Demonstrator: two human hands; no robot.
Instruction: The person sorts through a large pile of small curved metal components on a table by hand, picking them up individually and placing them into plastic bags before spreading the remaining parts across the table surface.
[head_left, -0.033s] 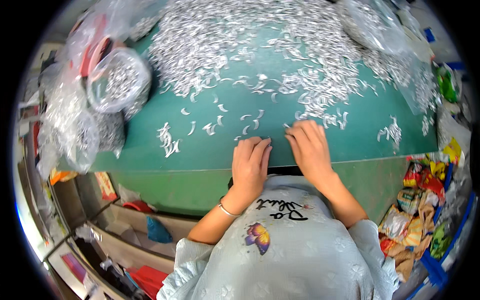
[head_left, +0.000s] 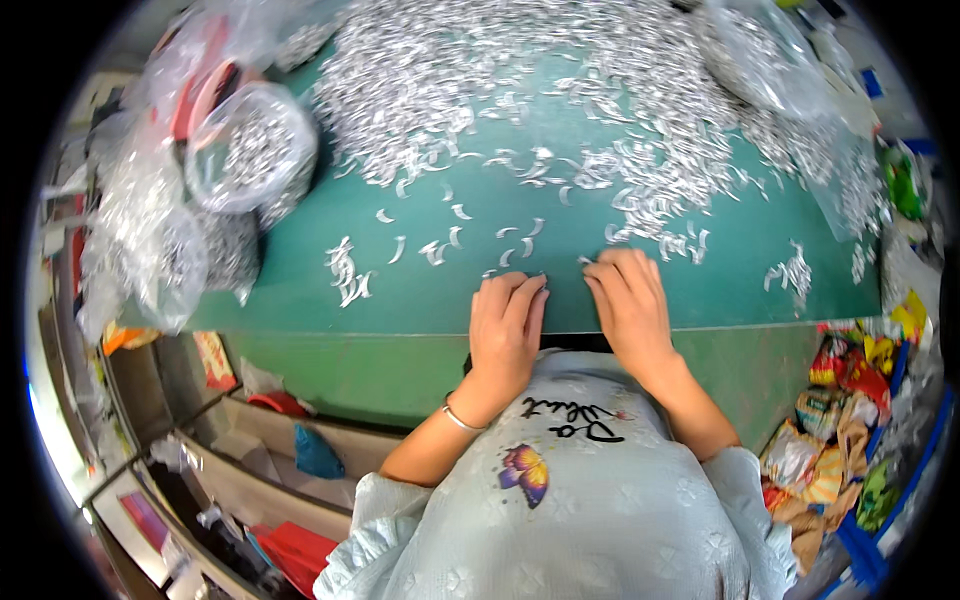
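Small crescent-shaped silvery metal pieces cover much of the green tabletop, heaped at the far side and scattered toward me. Close to the near edge, my left hand rests with its fingers bent and pressed together. Whatever its thumb and forefinger pinch is too small to make out. My right hand lies a short gap to the right, also closed. A tiny silvery piece shows at its fingertips. A few loose crescents lie just beyond my hands.
Clear plastic bags of the pieces crowd the left side, beside a pink-and-black object. Another filled bag stands at the far right. A small cluster lies near the right edge. Colourful packets are piled below right; an open drawer is below left.
The whole view has shifted slightly, so the table sits a little further right and up. Relative to the table, my right hand has drawn slightly nearer me. Both hands stay closed.
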